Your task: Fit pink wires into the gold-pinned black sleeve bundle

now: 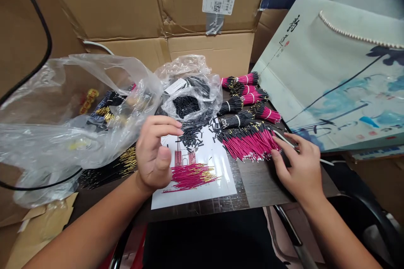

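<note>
My left hand [157, 154] is raised over the left side of a printed white sheet [221, 191], its fingers loosely curved and the thumb apart, with nothing visible between them. Beside it on the sheet lies a loose pile of pink wires [192, 176] with gold ends. Small black tubes [191, 135] are scattered just behind. My right hand [301, 164] has its fingers apart at the right end of a row of pink wires with black tubes [249, 143]. Its thumb and forefinger are close to the wire ends; I cannot tell whether they touch. A white cable [326, 162] passes by this hand.
A clear bag of black tubes [186, 107] stands open at the back. Tied wire bundles [236, 119] lie to its right. A large plastic bag [78, 134] and black wires [110, 168] are left. Cardboard boxes [126, 4] and a paper bag [341, 71] border the table.
</note>
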{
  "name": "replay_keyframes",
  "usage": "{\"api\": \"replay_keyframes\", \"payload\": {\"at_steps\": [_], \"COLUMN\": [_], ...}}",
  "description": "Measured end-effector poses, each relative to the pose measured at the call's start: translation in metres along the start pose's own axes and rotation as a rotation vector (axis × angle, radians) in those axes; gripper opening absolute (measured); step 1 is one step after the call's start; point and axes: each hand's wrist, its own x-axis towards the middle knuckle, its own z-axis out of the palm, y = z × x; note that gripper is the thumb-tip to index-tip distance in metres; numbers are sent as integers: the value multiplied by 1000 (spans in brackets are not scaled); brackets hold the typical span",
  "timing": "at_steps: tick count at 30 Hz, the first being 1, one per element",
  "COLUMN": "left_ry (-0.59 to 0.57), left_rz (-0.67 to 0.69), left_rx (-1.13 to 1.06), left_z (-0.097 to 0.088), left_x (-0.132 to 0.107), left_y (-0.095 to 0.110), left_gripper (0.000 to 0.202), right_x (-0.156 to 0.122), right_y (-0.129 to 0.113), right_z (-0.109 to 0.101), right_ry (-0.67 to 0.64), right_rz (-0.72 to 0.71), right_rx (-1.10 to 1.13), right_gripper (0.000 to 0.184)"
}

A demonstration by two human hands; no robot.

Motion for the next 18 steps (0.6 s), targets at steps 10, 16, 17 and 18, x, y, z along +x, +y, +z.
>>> {"api": "replay_keyframes", "payload": {"at_steps": [10,16,17,18], "left_ry": [-811,-855,-846,-850], "left_rz": [76,230,241,253], "left_rx": [273,347,360,366], "left_z": [56,116,123,127], "left_x": [27,51,52,53], "left_y": [20,29,28,26], "left_gripper": [38,50,50,51], "right_x": [15,22,22,22], "right_y": [16,24,25,25], "right_z": [-1,0,1,1], "right_ry": [-140,-155,-153,-152], "right_rz": [-139,-135,-134,-136], "right_rx": [112,124,126,130], "right_gripper": [42,40,40,41]}}
